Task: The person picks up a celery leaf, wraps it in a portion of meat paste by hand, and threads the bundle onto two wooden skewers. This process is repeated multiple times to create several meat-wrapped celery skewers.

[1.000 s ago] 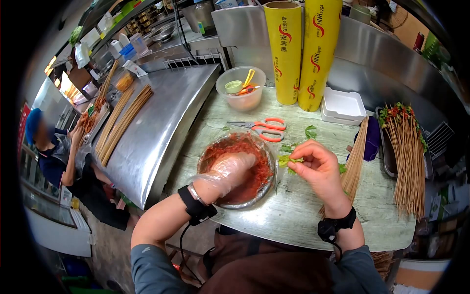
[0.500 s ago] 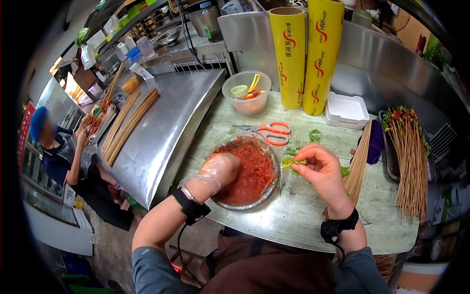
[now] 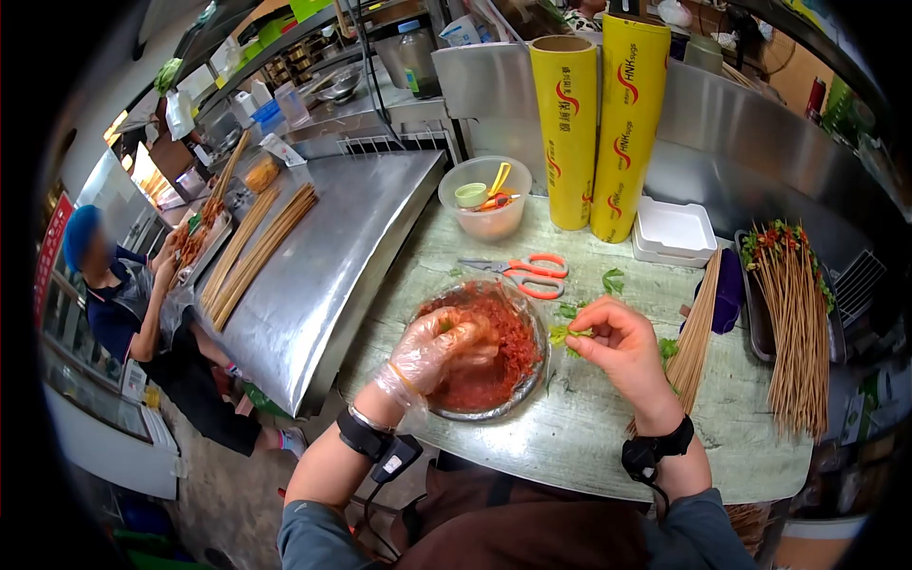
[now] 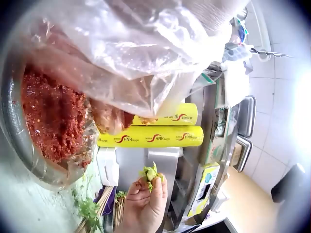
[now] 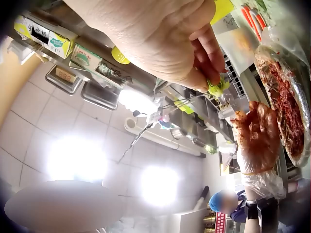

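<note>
My left hand (image 3: 432, 353), in a clear plastic glove, is over the left part of a round bowl (image 3: 494, 414) lined with clear film. Coarse red paste (image 4: 53, 114) fills that bowl. In the right wrist view the glove (image 5: 257, 131) is stained red, its fingers loosely bent, and a small green bit shows near the thumb in the head view. My bare right hand (image 3: 622, 356) pinches a small leafy green sprig (image 3: 568, 336) between thumb and fingertips, just right of the bowl. Loose green leaves (image 3: 614, 280) lie beyond it.
Orange-handled scissors (image 3: 527, 274) lie behind the bowl, near a clear tub (image 3: 483, 223). Two yellow film rolls (image 3: 627, 133) stand behind. Bare skewers (image 3: 698, 332) and a tray of loaded skewers (image 3: 788, 323) are right. Another person (image 3: 123, 294) works at the left.
My left hand has lifted from deep in the red paste and turned, so its fingers now show. The right hand keeps pinching the sprig, nearly still.
</note>
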Tool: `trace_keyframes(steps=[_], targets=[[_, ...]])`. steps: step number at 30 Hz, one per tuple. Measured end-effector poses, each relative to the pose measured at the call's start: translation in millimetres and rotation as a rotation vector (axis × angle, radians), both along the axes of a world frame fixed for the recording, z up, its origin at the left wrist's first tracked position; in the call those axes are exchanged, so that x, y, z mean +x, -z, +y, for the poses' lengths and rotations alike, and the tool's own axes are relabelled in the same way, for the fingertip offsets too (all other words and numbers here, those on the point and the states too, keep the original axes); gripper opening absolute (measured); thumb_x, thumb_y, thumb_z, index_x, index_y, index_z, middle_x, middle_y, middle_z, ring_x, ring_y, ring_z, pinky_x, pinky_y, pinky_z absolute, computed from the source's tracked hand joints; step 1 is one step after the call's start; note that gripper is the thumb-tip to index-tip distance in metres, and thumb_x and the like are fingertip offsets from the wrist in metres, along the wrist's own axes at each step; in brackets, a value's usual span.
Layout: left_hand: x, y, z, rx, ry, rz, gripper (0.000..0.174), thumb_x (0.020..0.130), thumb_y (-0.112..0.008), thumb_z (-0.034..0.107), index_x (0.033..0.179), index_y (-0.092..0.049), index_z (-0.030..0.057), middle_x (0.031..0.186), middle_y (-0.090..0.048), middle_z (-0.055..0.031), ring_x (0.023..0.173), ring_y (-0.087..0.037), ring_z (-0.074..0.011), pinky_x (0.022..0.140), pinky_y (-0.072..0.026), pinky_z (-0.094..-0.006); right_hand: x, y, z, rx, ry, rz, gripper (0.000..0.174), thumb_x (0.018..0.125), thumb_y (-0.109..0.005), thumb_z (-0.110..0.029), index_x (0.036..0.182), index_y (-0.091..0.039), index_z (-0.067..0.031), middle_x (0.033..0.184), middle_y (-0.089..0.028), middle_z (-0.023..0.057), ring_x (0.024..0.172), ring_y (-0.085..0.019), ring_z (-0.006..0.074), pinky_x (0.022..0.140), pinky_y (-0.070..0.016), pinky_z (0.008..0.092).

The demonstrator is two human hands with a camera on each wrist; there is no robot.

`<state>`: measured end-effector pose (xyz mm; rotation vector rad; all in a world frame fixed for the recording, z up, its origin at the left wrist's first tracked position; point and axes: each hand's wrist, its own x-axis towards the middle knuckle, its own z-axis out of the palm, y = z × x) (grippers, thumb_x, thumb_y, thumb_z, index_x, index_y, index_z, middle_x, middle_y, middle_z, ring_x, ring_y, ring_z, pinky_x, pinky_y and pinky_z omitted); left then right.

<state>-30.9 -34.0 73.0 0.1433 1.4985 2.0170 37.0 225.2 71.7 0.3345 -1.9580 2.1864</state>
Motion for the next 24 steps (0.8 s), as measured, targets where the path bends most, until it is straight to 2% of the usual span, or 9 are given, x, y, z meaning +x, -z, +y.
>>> trace_keyframes(steps=[3,6,9,12,15,18,21,24], targets=[[1,4,3,-0.046,-0.046,0.274,0.028,0.091,-0.054,0.008,0.117,-0.054,-0.0010,0.109,-0.061,-0.0158,0.096,-0.063,-0.0229,0.085,-0.0516,-0.0311,2,-2,1,0.070,-0.022,-0.020,0.012,0.077,-0.067,0.005,0.088,-0.062,0.0006,0.090,-0.056,0.0013,0.079,-0.056,0.0063,0.069,-0.0464,0.0184],[-6,11,0,-0.411,-0.074,0.932,0.025,0.091,-0.054,0.007,0.113,-0.060,-0.0017,0.106,-0.064,-0.0099,0.096,-0.060,-0.0177,0.084,-0.0470,-0.0256,4,-7,0,0.170,-0.040,-0.004,0.013,0.077,-0.067,0.003,0.089,-0.063,0.0000,0.092,-0.057,0.0022,0.080,-0.056,0.0076,0.069,-0.0472,0.0194],[0,2,7,-0.398,-0.078,1.050,0.021,0.089,-0.056,0.007,0.106,-0.064,-0.0026,0.103,-0.062,-0.0103,0.085,-0.061,-0.0163,0.079,-0.0490,-0.0246,6,-11,0,0.244,-0.078,0.011,0.014,0.077,-0.066,0.003,0.090,-0.064,-0.0008,0.093,-0.057,0.0037,0.081,-0.057,0.0094,0.070,-0.0479,0.0205],[17,-5,17,-0.276,-0.136,0.272,0.020,0.089,-0.056,0.007,0.105,-0.063,-0.0029,0.098,-0.064,-0.0112,0.079,-0.063,-0.0165,0.075,-0.0511,-0.0259,9,-17,-2,0.285,-0.119,0.028,0.015,0.076,-0.067,0.003,0.091,-0.064,-0.0009,0.094,-0.057,0.0046,0.083,-0.057,0.0107,0.070,-0.0476,0.0212],[20,5,29,-0.001,-0.220,0.293,0.019,0.090,-0.056,0.006,0.104,-0.063,-0.0029,0.094,-0.065,-0.0128,0.075,-0.064,-0.0179,0.072,-0.0524,-0.0267,11,-21,-4,0.327,-0.145,0.049,0.015,0.077,-0.067,0.001,0.091,-0.064,-0.0017,0.094,-0.057,0.0047,0.084,-0.057,0.0120,0.071,-0.0480,0.0226],[17,13,25,0.007,-0.162,0.279,0.020,0.092,-0.056,0.010,0.106,-0.063,-0.0014,0.098,-0.065,-0.0057,0.081,-0.062,-0.0139,0.075,-0.0498,-0.0260,11,-20,-4,0.357,-0.156,0.075,0.014,0.078,-0.065,0.000,0.092,-0.063,-0.0015,0.094,-0.058,0.0053,0.083,-0.059,0.0136,0.071,-0.0496,0.0246],[13,16,24,-0.208,-0.191,0.504,0.018,0.090,-0.057,0.008,0.102,-0.064,-0.0021,0.098,-0.066,-0.0061,0.085,-0.062,-0.0156,0.077,-0.0496,-0.0274,11,-18,-5,0.356,-0.157,0.084,0.015,0.078,-0.066,0.000,0.092,-0.063,-0.0012,0.094,-0.058,0.0059,0.084,-0.059,0.0143,0.071,-0.0497,0.0248],[8,9,27,-0.486,-0.256,1.136,0.017,0.087,-0.058,0.006,0.099,-0.066,-0.0026,0.096,-0.067,-0.0068,0.087,-0.061,-0.0154,0.078,-0.0490,-0.0281,13,-22,-6,0.367,-0.155,0.099,0.015,0.077,-0.066,-0.001,0.092,-0.064,-0.0009,0.093,-0.059,0.0064,0.083,-0.060,0.0152,0.072,-0.0496,0.0253]])
